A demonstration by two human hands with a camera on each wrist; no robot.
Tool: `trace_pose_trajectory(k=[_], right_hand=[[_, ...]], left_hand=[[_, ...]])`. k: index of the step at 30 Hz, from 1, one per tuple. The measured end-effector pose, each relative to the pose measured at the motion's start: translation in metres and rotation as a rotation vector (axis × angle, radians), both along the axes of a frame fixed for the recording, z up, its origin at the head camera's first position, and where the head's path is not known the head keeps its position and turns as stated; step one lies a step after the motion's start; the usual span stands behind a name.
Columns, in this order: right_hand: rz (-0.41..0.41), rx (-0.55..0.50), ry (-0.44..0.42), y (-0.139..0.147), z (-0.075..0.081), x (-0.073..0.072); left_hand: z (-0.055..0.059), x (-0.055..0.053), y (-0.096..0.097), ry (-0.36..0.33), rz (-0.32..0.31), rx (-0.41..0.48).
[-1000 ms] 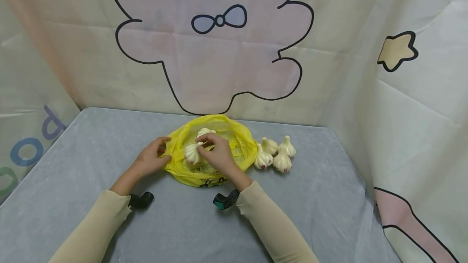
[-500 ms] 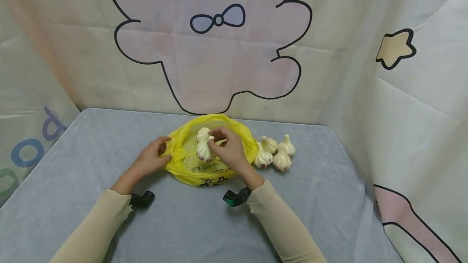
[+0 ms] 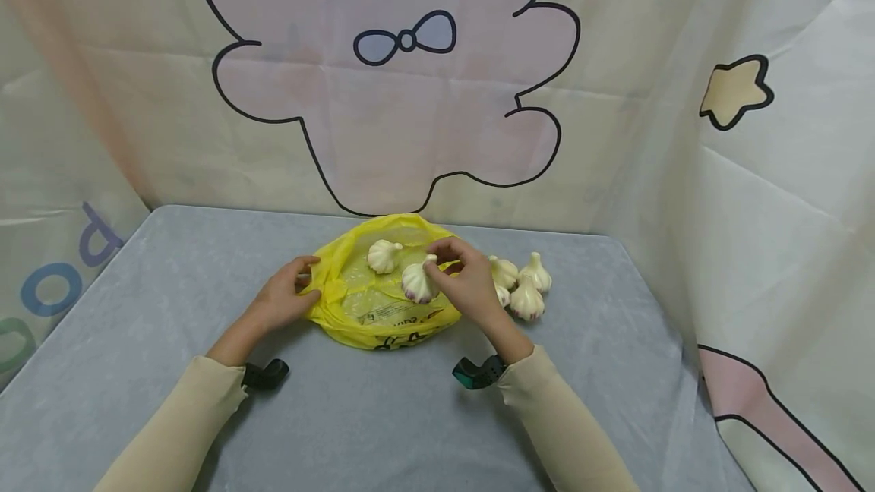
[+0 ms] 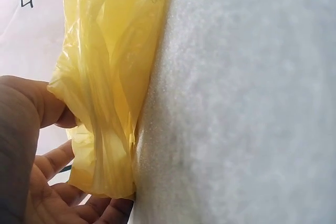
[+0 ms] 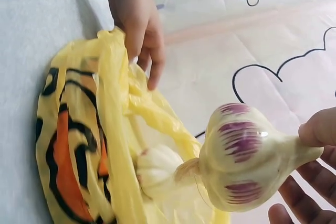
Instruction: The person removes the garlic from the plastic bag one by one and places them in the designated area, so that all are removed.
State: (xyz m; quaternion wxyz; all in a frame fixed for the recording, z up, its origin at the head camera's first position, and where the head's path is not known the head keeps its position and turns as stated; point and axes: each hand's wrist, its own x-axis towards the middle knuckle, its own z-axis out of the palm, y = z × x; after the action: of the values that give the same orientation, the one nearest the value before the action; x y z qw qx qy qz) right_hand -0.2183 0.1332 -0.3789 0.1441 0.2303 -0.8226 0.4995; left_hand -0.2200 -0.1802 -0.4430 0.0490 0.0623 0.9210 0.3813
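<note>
My right hand [image 3: 465, 275] pinches a garlic bulb [image 3: 418, 283] by its stem, over the right part of the opened yellow plastic bag [image 3: 328, 317]. Purple streaks mark the bulb's skin in the right wrist view. Another garlic bulb [image 3: 383, 257] lies inside the bag. At the bag's left edge, my left hand [image 3: 280, 296] grips the gathered plastic between thumb and fingers; the left wrist view shows the thumb [image 4: 50, 103] against the yellow film.
Several garlic bulbs [image 3: 528, 299] sit clustered on the grey table [image 3: 355, 416] right of the bag, one partly hidden by my right hand. A patterned curtain [image 3: 410, 120] hangs behind the table.
My right hand has carried the pinched garlic bulb rightward across the bag, uncovering the other bulb inside. My left hand has stayed at the bag's left edge.
</note>
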Motion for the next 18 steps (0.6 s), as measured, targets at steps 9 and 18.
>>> trace_pose_trajectory(k=[9, 18], right_hand=[[-0.049, 0.033, 0.004, 0.032, 0.008, 0.013], [-0.054, 0.060, -0.008, 0.060, 0.007, 0.027]], left_hand=[[-0.001, 0.002, -0.001, 0.047, 0.013, 0.016], [0.000, 0.003, -0.001, 0.066, 0.008, 0.016]])
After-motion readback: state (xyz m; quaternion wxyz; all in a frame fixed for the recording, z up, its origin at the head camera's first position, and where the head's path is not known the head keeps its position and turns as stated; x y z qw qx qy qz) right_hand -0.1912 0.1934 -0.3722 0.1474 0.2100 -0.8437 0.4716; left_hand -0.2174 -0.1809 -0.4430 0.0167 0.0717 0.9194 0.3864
